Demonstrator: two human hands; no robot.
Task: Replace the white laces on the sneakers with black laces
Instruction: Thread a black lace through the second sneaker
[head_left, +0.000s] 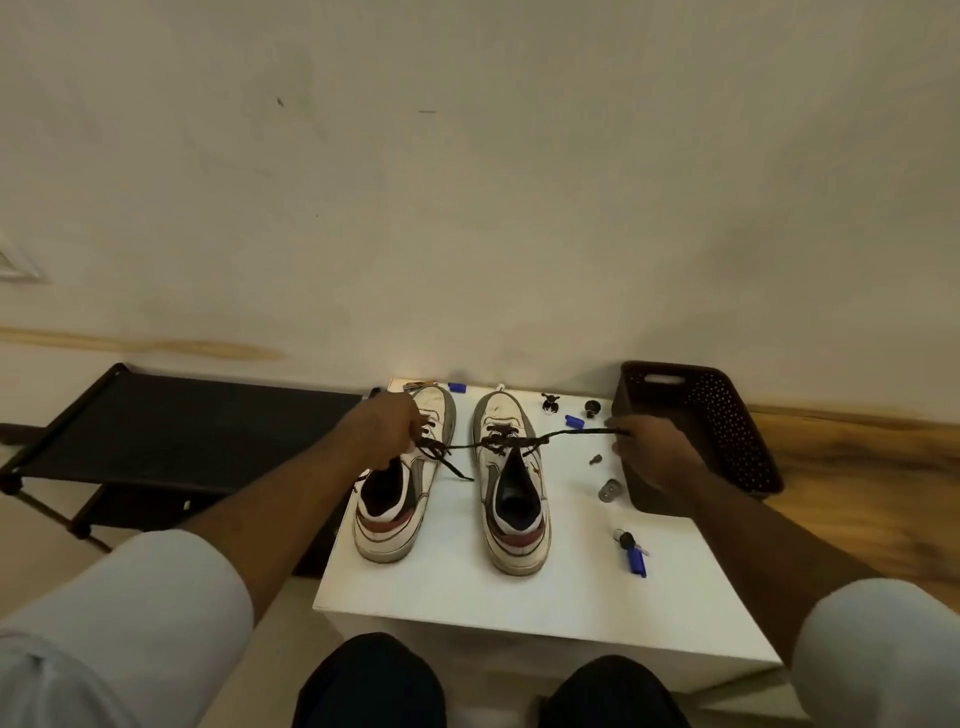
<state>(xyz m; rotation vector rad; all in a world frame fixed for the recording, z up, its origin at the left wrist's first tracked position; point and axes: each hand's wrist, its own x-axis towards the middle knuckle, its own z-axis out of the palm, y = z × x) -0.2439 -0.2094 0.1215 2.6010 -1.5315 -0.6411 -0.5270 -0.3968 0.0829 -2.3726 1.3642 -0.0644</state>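
Both hands pinch one black lace taut across the right sneaker (table's far edge): left hand, right hand.

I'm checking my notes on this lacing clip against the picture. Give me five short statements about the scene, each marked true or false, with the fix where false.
1. Both hands pull a black lace taut across the right sneaker. True.
2. The right hand is empty. False: its grip is shut on one lace end.
3. The brown basket is left of the sneakers. False: it is at the right edge of the white table.
4. The left hand is over the left sneaker. True.
5. The right sneaker lies on its side. False: it stands upright on its sole.
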